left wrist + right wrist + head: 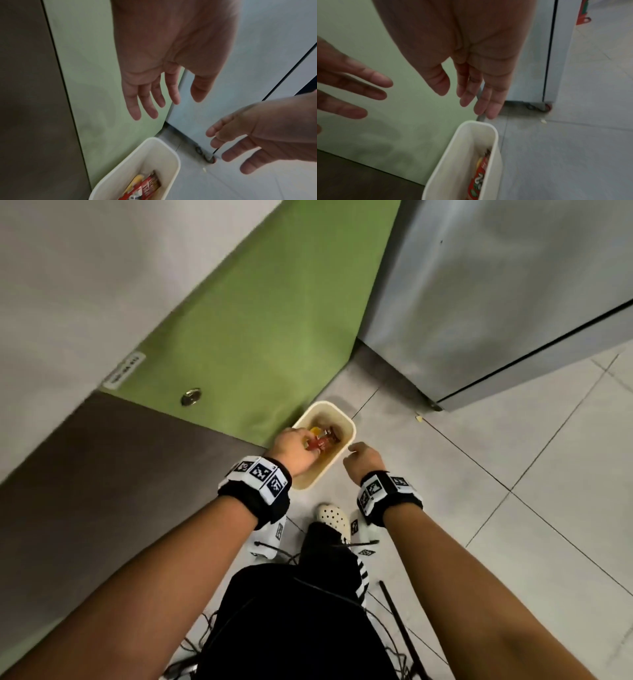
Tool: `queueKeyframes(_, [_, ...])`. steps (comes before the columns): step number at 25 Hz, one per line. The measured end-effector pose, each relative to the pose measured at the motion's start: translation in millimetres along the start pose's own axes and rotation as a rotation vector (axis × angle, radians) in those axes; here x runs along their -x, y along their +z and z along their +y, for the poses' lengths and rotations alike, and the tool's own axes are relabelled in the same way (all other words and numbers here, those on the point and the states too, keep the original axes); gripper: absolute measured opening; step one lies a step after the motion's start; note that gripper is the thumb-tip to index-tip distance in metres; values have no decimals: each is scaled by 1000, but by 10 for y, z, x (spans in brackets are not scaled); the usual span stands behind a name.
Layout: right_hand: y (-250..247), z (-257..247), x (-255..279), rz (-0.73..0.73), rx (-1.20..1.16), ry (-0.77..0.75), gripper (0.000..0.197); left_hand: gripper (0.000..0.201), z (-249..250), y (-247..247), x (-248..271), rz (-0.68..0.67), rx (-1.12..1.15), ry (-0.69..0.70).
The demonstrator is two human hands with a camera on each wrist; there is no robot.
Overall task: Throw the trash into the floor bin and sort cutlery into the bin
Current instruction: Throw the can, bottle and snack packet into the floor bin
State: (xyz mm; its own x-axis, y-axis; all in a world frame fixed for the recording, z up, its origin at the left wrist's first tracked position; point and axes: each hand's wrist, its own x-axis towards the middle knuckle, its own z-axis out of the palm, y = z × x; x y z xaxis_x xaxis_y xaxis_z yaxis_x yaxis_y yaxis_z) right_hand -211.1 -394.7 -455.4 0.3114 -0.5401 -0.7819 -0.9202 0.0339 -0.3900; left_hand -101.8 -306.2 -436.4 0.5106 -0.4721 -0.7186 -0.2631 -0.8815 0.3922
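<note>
A cream floor bin [352,433] stands on the tiles against a green panel. Inside it lie a red wrapper [320,444] and a yellow one [313,429]. My left hand [294,450] hovers over the bin's left side. In the left wrist view this left hand [169,94] has its fingers straight and holds nothing, above the bin [137,162] and the red wrapper [149,186]. My right hand [363,460] hangs just right of the rim. The right wrist view shows the right hand [465,101] empty, fingers loosely spread, over the bin [495,135].
The green cabinet panel [257,337] rises behind the bin, with a dark counter face [102,474] to its left. A steel unit [496,302] on castors [208,159] stands at the right. A crumb [418,417] lies on the tiles. My foot in a white clog [332,515] is near the bin.
</note>
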Motion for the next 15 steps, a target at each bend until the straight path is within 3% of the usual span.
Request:
queueKeyframes(6, [-893,-793,1397,-48,203,-318,33,36,722,-1027,1591,-40,36,153])
queueKeyframes(8, [-1166,-1075,1877,-56,297,-452,31,36,864,-1425,2202,23,-5,248])
queueKeyframes(12, [-1574,-1775,2592,72,201,-775,25,35,948,-2213,3162,398,70,331])
queueKeyframes(15, [-1684,-2433,2797,163,153,-1005,25,33,737,-2690,3538,877,251,271])
